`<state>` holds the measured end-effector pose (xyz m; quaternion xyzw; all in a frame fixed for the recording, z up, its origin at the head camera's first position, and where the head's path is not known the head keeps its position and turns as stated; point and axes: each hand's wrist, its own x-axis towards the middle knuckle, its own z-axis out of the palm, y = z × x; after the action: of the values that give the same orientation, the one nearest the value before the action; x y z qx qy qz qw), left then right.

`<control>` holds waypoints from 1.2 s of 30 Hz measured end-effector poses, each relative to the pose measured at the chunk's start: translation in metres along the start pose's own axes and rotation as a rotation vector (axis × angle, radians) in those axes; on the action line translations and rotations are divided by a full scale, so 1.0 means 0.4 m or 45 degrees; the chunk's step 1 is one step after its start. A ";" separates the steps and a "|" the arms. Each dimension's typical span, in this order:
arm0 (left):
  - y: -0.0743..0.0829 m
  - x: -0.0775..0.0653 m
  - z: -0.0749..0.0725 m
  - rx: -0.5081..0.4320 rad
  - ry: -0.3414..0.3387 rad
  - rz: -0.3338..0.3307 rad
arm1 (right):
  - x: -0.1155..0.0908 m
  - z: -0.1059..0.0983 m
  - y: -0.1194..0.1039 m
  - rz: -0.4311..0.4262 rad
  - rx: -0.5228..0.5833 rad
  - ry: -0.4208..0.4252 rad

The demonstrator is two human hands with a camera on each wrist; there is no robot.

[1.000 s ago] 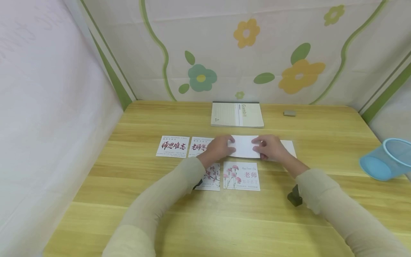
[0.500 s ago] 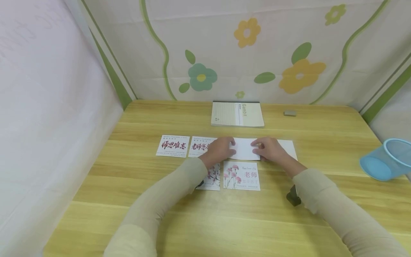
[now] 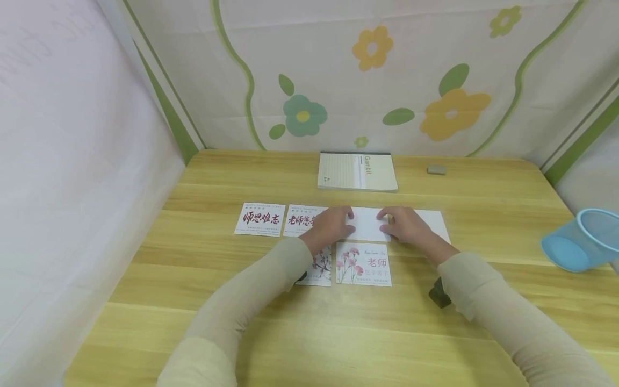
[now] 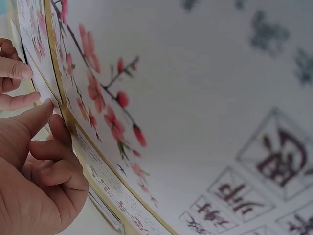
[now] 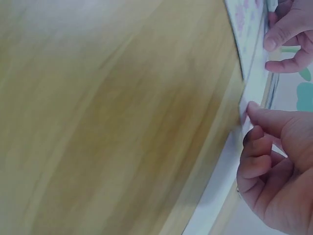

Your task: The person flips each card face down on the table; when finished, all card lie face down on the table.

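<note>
My left hand (image 3: 329, 227) holds the left end of a blank white card (image 3: 369, 224), its thumb and forefinger bent over it. At the card's other end my right hand (image 3: 407, 228) has the same bent grip. The card lies flat on the table in line with the others. Thumb and curled fingers of the right hand (image 5: 279, 171) meet at the card's edge in the right wrist view. Another white card (image 3: 435, 226) lies partly under the right forearm. Below are a carnation card (image 3: 364, 264) and a blossom card (image 4: 166, 93), the latter half hidden by the left sleeve in the head view.
Two cards with red lettering, an outer one (image 3: 260, 219) and an inner one (image 3: 301, 220), continue the row leftward. Behind stands a notebook (image 3: 358, 172), lying flat, with a small grey block (image 3: 436, 170) to its right. A blue mesh bin (image 3: 566, 250) lies tipped at the right.
The blank card has come slightly toward me and settled flat, both hands moving with it. Over the last half second the hands have barely shifted.
</note>
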<state>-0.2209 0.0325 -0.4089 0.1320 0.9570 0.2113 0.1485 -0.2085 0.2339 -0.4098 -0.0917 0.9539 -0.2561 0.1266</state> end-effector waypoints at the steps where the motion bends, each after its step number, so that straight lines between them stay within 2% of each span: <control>1: -0.002 -0.001 -0.003 -0.004 0.008 -0.001 | 0.000 -0.001 -0.003 0.000 -0.004 0.009; 4: -0.017 -0.005 -0.021 -0.059 0.060 0.005 | 0.005 -0.005 -0.023 -0.021 -0.011 0.062; 8: -0.051 -0.023 -0.072 -0.148 0.127 -0.024 | 0.018 0.003 -0.065 -0.047 0.071 0.111; 13: -0.107 -0.044 -0.125 -0.156 0.112 -0.185 | 0.029 0.030 -0.126 -0.072 0.383 -0.011; 16: -0.137 -0.055 -0.138 -0.164 0.087 -0.258 | 0.031 0.041 -0.161 -0.095 0.560 -0.095; 19: -0.156 -0.064 -0.141 -0.190 0.072 -0.295 | 0.035 0.049 -0.186 -0.086 0.648 -0.157; 25: -0.173 -0.072 -0.137 -0.253 0.049 -0.338 | 0.051 0.065 -0.203 -0.019 0.621 -0.203; 32: -0.188 -0.076 -0.123 -0.383 0.126 -0.296 | 0.061 0.074 -0.212 -0.003 0.568 -0.192; 36: -0.193 -0.074 -0.117 -0.454 0.154 -0.322 | 0.062 0.077 -0.219 -0.013 0.551 -0.188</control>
<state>-0.2241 -0.0615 -0.3957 -0.0301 0.9206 0.3644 0.1372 -0.2135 0.1391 -0.3955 -0.0858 0.8644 -0.4481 0.2114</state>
